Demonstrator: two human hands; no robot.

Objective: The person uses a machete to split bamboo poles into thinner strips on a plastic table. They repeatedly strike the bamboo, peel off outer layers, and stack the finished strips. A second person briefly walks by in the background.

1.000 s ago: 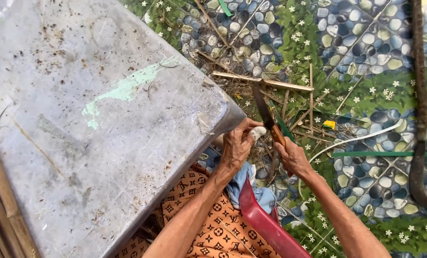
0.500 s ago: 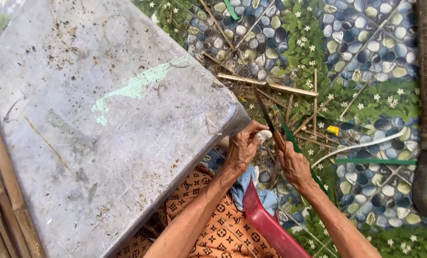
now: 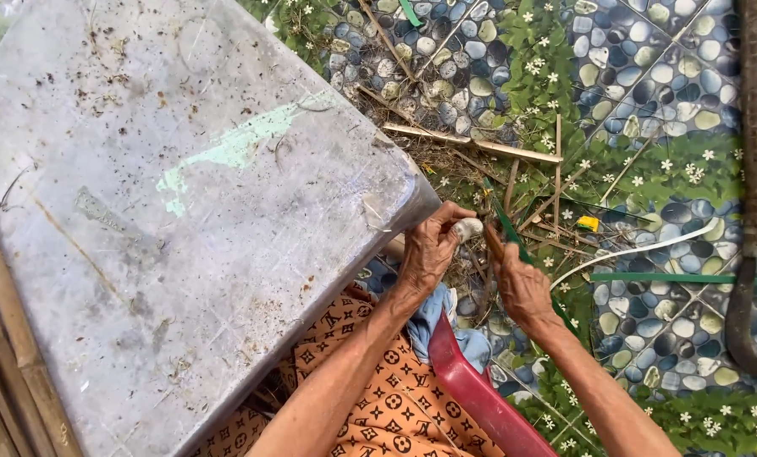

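Thin green strip (image 3: 507, 227) at frame centre, pinched by right hand (image 3: 522, 286); left hand (image 3: 429, 250) clasps a smooth pale lump (image 3: 466, 228)

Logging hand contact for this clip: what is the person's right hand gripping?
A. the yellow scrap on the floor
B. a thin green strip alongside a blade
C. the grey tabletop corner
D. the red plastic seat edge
B: the right hand closes around a thin green strip and a dark blade that rise from its fist, while the left hand pinches a small pale piece beside them.
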